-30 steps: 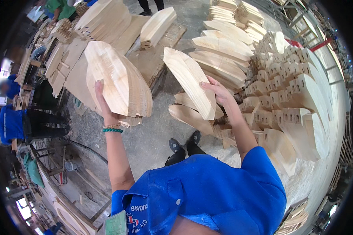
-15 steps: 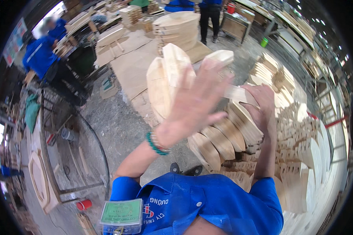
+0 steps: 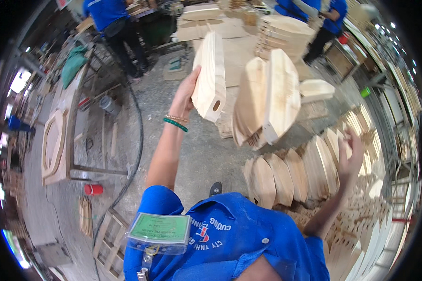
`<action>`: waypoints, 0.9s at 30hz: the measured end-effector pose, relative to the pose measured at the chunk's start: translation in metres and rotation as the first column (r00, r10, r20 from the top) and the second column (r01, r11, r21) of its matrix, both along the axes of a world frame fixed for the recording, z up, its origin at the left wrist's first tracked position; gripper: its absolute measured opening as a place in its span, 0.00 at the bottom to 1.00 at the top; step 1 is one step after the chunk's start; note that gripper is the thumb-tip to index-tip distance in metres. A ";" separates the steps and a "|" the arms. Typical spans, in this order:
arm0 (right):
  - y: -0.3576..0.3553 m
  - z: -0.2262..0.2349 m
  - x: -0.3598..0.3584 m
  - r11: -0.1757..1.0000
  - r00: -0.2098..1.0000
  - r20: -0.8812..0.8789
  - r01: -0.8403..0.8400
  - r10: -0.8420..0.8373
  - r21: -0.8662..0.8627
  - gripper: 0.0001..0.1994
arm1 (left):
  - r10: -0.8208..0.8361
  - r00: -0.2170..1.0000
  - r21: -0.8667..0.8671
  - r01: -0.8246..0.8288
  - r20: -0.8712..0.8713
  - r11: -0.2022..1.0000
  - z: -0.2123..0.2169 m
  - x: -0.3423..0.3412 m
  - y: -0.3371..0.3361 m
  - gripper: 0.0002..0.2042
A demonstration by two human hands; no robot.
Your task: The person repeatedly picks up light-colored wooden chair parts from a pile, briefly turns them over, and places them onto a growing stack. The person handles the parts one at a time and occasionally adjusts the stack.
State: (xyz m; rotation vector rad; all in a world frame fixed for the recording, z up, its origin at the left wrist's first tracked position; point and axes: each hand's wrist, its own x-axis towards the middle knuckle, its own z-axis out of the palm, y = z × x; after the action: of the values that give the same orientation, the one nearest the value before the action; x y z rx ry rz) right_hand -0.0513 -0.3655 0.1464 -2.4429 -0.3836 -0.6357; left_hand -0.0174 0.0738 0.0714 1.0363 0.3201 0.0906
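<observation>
Head view: red pail at left, a stick bundle near it.
Left hand: gripping a slotted board at its left side, fingers mostly hidden behind.
Slotted board: raised and tilted, left of the stack.
Stack: pale pointed boards.
Board row: leaning, nearer the body.
Right hand: fingers spread, blurred; contact unclear.

One fisheye view looks down from head height, past the shirt, to nearby hands and floor.
</observation>
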 end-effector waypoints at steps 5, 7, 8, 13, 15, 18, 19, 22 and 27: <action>0.001 -0.036 0.007 0.995 0.971 -0.222 -0.072 0.085 0.065 0.17 | -0.053 0.988 -0.562 0.127 0.146 0.818 -0.074 -0.012 0.050 0.20; 0.001 -0.043 0.011 0.993 0.958 -0.268 -0.078 0.099 0.087 0.17 | -0.057 0.992 -0.623 0.115 0.113 0.774 -0.085 -0.013 0.049 0.19; 0.005 -0.044 0.011 0.994 0.953 -0.287 -0.077 0.098 0.081 0.17 | -0.032 0.998 -0.645 0.062 0.059 0.762 -0.088 -0.011 0.046 0.19; 0.027 -0.051 0.015 0.967 0.917 -0.334 -0.159 0.220 0.201 0.17 | -0.081 0.996 -0.712 0.085 0.040 0.697 -0.084 -0.010 0.052 0.20; 0.029 -0.062 0.017 0.965 0.880 -0.418 -0.142 0.224 0.220 0.18 | -0.040 0.995 -0.434 0.077 0.093 0.898 -0.081 -0.002 0.022 0.20; 0.049 -0.089 0.031 0.830 0.847 -0.361 -0.155 0.391 0.536 0.18 | -0.067 0.997 -0.212 0.070 0.025 0.975 -0.062 0.020 -0.010 0.21; 0.061 -0.102 0.044 0.766 0.862 -0.287 -0.165 0.418 0.621 0.18 | -0.065 0.998 -0.135 0.067 0.023 0.989 -0.058 0.028 -0.020 0.21; 0.103 -0.116 0.079 0.457 0.866 -0.232 0.005 0.443 0.889 0.23 | 0.026 0.998 0.188 -0.016 -0.053 0.982 -0.055 0.052 -0.066 0.23; 0.133 -0.124 0.121 0.344 0.783 -0.264 0.069 0.564 0.937 0.31 | -0.116 0.991 0.110 0.108 0.066 0.988 -0.080 0.071 -0.081 0.23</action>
State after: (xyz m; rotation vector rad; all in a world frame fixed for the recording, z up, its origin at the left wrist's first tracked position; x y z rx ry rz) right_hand 0.0693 -0.2327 0.0227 -1.2605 -0.0932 0.1031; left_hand 0.0536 -0.0067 -0.0086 1.1518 0.1923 0.0441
